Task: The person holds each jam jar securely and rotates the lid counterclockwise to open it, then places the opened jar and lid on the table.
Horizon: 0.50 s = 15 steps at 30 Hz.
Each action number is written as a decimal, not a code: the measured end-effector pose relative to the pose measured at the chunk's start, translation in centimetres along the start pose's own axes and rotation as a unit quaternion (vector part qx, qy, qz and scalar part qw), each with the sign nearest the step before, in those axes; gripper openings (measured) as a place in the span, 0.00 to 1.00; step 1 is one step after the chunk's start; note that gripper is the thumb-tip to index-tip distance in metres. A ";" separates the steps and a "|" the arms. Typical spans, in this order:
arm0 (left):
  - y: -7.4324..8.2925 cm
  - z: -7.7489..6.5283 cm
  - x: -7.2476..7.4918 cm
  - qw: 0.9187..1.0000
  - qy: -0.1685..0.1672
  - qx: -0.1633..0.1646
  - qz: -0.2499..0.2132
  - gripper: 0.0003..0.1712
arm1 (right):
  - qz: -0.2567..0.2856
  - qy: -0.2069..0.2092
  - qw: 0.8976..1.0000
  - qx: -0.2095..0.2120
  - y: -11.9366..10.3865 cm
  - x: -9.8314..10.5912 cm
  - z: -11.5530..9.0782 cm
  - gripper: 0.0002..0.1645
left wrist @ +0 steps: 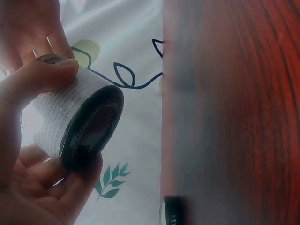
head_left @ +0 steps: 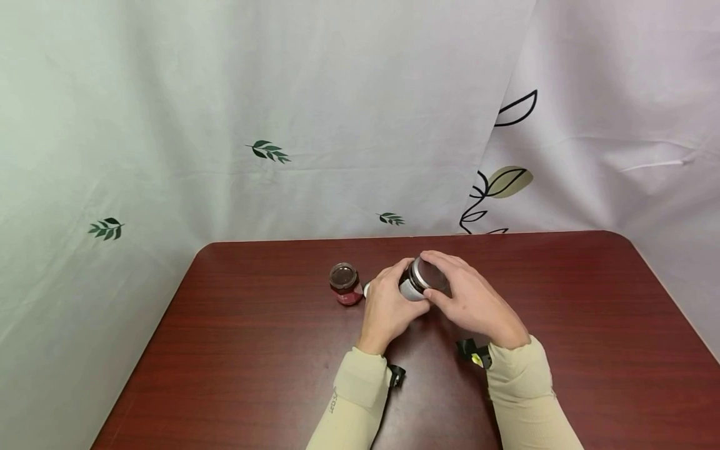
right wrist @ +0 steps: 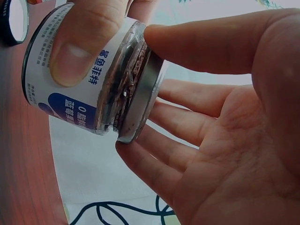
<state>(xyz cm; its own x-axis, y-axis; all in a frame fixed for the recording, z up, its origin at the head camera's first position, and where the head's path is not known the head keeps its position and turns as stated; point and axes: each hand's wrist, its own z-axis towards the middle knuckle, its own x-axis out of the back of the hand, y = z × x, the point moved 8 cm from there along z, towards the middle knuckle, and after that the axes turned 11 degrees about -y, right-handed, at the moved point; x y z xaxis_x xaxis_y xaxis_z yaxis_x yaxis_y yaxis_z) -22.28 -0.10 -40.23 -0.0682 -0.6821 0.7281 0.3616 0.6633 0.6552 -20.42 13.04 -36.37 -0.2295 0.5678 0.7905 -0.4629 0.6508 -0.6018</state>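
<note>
A glass jar with dark contents and a white and blue label is tilted above the table between my two hands. My left hand grips its body, the thumb lying across the label. My right hand holds the metal lid by its edge, thumb on one side and fingertips on the other. In the right wrist view, dark residue shows between lid and glass; whether the lid is still threaded on I cannot tell. The jar's dark base faces the left wrist camera.
A second jar with red at its lower part stands left of my left hand. Beside it, a small white item is mostly hidden by that hand. The brown table meets a white curtain with leaf prints.
</note>
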 end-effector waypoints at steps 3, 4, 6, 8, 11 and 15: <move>0.0 0.0 0.0 1.000 -0.001 -0.001 0.000 0.40 | 0.001 0.000 1.000 0.002 0.0 0.0 0.0 0.35; 0.0 0.0 0.0 1.000 -0.001 0.000 0.000 0.40 | 0.001 0.000 1.000 0.003 0.0 0.0 0.0 0.35; 0.0 -0.1 0.0 1.000 -0.002 0.000 0.000 0.41 | 0.001 0.000 1.000 0.004 0.0 0.0 0.0 0.35; 0.0 -0.1 -0.1 1.000 -0.004 0.000 0.001 0.40 | 0.001 0.000 1.000 0.003 0.0 0.0 0.0 0.35; 0.1 0.0 -0.1 1.000 -0.004 -0.002 0.003 0.40 | 0.002 -0.003 1.000 0.003 0.0 0.0 -0.1 0.35; 0.1 0.0 -0.1 1.000 -0.003 -0.006 0.004 0.39 | 0.004 -0.006 1.000 0.003 0.0 0.0 -0.1 0.36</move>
<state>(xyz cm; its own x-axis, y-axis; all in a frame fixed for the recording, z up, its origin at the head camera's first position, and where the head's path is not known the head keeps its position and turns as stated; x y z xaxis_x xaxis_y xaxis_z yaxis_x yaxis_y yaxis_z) -22.25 0.02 -40.19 -0.0707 -0.6756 0.7339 0.3735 0.6643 0.6475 -20.32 13.08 -36.42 -0.2433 0.5671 0.7869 -0.4661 0.6431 -0.6076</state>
